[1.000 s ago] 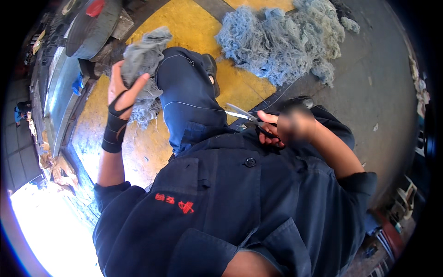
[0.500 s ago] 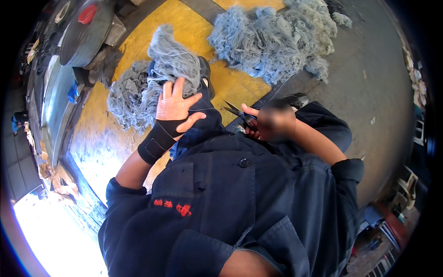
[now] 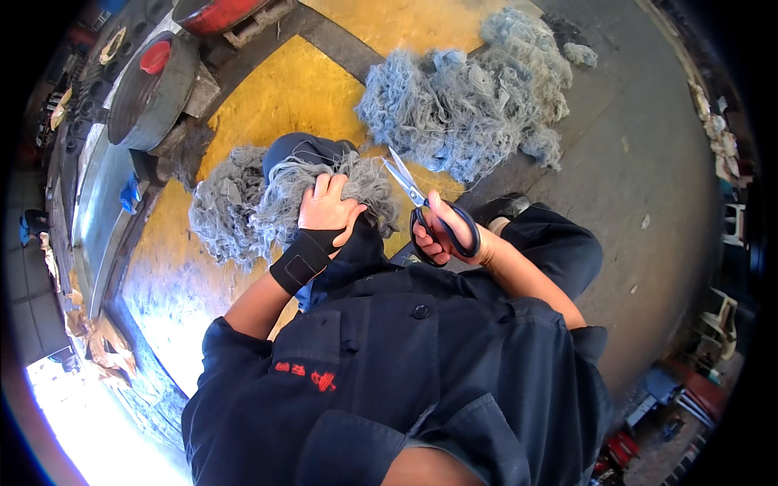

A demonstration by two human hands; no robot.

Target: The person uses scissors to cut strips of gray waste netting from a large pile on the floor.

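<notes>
Over my left knee lies a grey-blue tangle of yarn, and my left hand, in a black wrist wrap, is closed on its near side. The fingertips are partly sunk among the strands. My right hand grips black-handled scissors through their loops. Their blades point up and away, slightly parted, just right of the tangle and apart from it. A larger heap of the same yarn spreads on the floor ahead, beyond the scissors. Another grey clump lies left of my knee.
The floor has yellow painted patches and grey concrete. A round metal tub with a red bowl stands at far left, near a red basin. A white chair is at far right.
My left hand has gone from spread fingers to a closed hold on the yarn, which has dropped from its raised bunch onto my knee. The scissors have swung upward, more into sight.
</notes>
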